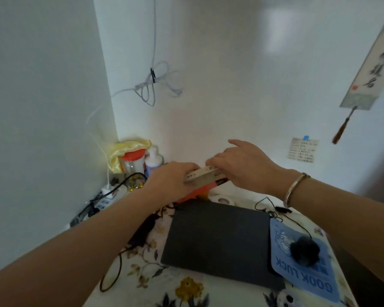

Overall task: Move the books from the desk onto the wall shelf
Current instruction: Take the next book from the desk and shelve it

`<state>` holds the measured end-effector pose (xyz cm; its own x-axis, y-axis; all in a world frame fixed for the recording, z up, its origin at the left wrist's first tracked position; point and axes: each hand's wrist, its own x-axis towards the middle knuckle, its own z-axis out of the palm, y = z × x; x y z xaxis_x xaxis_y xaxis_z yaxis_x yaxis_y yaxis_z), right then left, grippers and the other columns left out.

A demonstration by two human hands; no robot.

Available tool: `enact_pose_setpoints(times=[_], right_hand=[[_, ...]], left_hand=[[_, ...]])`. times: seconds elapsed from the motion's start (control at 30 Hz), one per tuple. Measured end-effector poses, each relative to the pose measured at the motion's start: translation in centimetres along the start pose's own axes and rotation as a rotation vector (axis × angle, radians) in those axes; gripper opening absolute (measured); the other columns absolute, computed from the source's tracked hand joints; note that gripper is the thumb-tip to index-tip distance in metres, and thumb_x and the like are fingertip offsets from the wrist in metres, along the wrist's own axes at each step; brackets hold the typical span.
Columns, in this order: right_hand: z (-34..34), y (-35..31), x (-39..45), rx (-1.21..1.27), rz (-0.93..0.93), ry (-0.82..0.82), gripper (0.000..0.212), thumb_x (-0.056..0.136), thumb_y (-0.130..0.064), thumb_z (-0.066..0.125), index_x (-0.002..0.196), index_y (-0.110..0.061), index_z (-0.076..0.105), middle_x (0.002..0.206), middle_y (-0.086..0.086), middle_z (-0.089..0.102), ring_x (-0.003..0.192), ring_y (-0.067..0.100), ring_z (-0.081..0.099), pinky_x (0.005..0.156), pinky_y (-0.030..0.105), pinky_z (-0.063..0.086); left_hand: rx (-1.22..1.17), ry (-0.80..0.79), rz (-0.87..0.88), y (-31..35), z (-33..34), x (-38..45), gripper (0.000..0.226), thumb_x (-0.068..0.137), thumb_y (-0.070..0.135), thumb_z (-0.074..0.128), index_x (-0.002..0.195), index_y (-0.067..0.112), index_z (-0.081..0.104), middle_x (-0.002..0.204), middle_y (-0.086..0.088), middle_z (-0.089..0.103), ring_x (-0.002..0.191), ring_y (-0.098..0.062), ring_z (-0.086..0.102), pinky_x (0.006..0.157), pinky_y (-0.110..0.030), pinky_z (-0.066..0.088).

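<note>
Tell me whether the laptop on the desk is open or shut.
Shut. The dark laptop lies flat on the floral desk cloth, lid down, with no screen or keys showing.

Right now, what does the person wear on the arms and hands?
Both forearms are bare, with no sleeves in view. The right wrist carries a thin metal bangle, silver-toned. The left hand and the right hand wear no gloves; no rings can be made out.

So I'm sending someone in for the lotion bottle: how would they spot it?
Look to the desk's far left corner. The white bottle stands there, right of the orange-lidded jar. It alone has a pump top.
</note>
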<state>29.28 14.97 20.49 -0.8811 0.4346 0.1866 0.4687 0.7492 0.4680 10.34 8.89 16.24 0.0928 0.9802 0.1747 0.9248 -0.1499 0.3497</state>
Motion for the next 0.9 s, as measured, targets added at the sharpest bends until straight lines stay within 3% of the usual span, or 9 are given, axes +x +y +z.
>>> enact_pose_setpoints(times=[0.13, 0.23, 0.37, 0.43, 0.5, 0.57, 0.63, 0.73, 0.9], right_hand=[[-5.8, -1.1, 3.3, -0.018, -0.037, 0.209, 0.030, 0.085, -0.017, 0.060, 0.113, -0.028, 0.063, 0.096, -0.010, 0.072, 0.089, 0.018, 0.068, 0.107, 0.041, 0.036], [-10.8, -1.5, 6.5, -0.041, -0.012, 0.407, 0.025, 0.088, -0.032, 0.058, 0.111, -0.025, 0.064, 0.104, -0.006, 0.072, 0.110, 0.020, 0.062, 0.110, 0.041, 0.033], [-17.4, -2.1, 9.7, 0.029, 0.110, 0.696, 0.063, 0.084, -0.034, 0.064, 0.140, -0.017, 0.040, 0.151, 0.003, 0.039, 0.145, 0.022, 0.026, 0.119, 0.044, 0.023], [-20.7, -2.6, 11.1, 0.166, 0.143, 0.832, 0.078, 0.084, -0.027, 0.065, 0.149, -0.014, 0.024, 0.160, 0.006, 0.017, 0.149, 0.023, 0.013, 0.117, 0.045, 0.028], [-23.9, -2.8, 12.9, 0.311, 0.166, 0.939, 0.083, 0.086, -0.027, 0.062, 0.152, -0.015, 0.014, 0.162, 0.002, 0.007, 0.149, 0.017, 0.012, 0.114, 0.030, 0.034], [-26.6, -3.1, 14.8, 0.488, 0.203, 0.946, 0.081, 0.089, -0.031, 0.059, 0.153, -0.019, 0.011, 0.162, -0.003, 0.009, 0.147, 0.009, 0.016, 0.105, 0.012, 0.031], [-28.1, -3.1, 16.9, 0.619, 0.195, 0.900, 0.066, 0.092, -0.033, 0.054, 0.149, -0.022, 0.024, 0.155, -0.005, 0.029, 0.141, 0.007, 0.031, 0.107, 0.018, 0.033], [-30.2, -2.8, 19.0, 0.781, 0.175, 0.811, 0.050, 0.094, -0.032, 0.046, 0.143, -0.025, 0.036, 0.139, -0.004, 0.048, 0.121, 0.014, 0.051, 0.102, 0.034, 0.044], [-34.0, 0.3, 20.9, 0.988, 0.291, 0.744, 0.051, 0.099, -0.038, 0.034, 0.148, -0.035, 0.022, 0.149, -0.001, 0.041, 0.122, 0.020, 0.050, 0.093, 0.026, 0.043]], left_hand=[[0.105, 0.131, -0.020, -1.2, -6.9, -2.6, 0.019, 0.091, 0.039, 0.049, 0.107, 0.035, 0.059, 0.083, 0.010, 0.060, 0.075, -0.014, 0.058, 0.063, -0.029, 0.047], [0.071, 0.274, -0.066, -2.3, -12.4, -4.6, 0.017, 0.090, 0.034, 0.052, 0.104, 0.036, 0.060, 0.077, 0.011, 0.057, 0.075, -0.018, 0.061, 0.062, -0.029, 0.044], [-0.078, 0.537, -0.070, -3.7, -19.1, -7.1, 0.023, 0.084, 0.035, 0.049, 0.102, 0.037, 0.062, 0.077, 0.006, 0.067, 0.071, -0.021, 0.065, 0.061, -0.035, 0.053], [-0.240, 0.685, -0.027, -4.2, -22.5, -8.0, 0.020, 0.083, 0.036, 0.052, 0.100, 0.036, 0.063, 0.083, 0.006, 0.071, 0.075, -0.019, 0.068, 0.065, -0.042, 0.057], [-0.412, 0.849, 0.023, -3.8, -26.0, -8.2, 0.014, 0.085, 0.034, 0.060, 0.099, 0.035, 0.064, 0.092, 0.010, 0.072, 0.083, -0.014, 0.068, 0.072, -0.042, 0.058], [-0.588, 0.998, 0.084, -2.9, -29.4, -8.0, 0.017, 0.087, 0.026, 0.065, 0.103, 0.031, 0.065, 0.095, 0.014, 0.070, 0.087, -0.007, 0.067, 0.072, -0.026, 0.058], [-0.690, 1.091, 0.143, -1.5, -32.5, -7.3, 0.018, 0.088, 0.022, 0.064, 0.105, 0.025, 0.064, 0.093, 0.016, 0.068, 0.083, 0.001, 0.065, 0.060, -0.011, 0.052], [-0.750, 1.155, 0.242, 0.3, -36.4, -5.3, 0.018, 0.088, 0.020, 0.063, 0.106, 0.023, 0.062, 0.094, 0.015, 0.067, 0.083, 0.002, 0.064, 0.058, -0.010, 0.052], [-0.647, 1.178, 0.320, 2.1, -40.8, -0.3, 0.030, 0.088, 0.020, 0.063, 0.117, 0.015, 0.061, 0.110, 0.003, 0.068, 0.100, -0.013, 0.064, 0.071, -0.014, 0.050]])
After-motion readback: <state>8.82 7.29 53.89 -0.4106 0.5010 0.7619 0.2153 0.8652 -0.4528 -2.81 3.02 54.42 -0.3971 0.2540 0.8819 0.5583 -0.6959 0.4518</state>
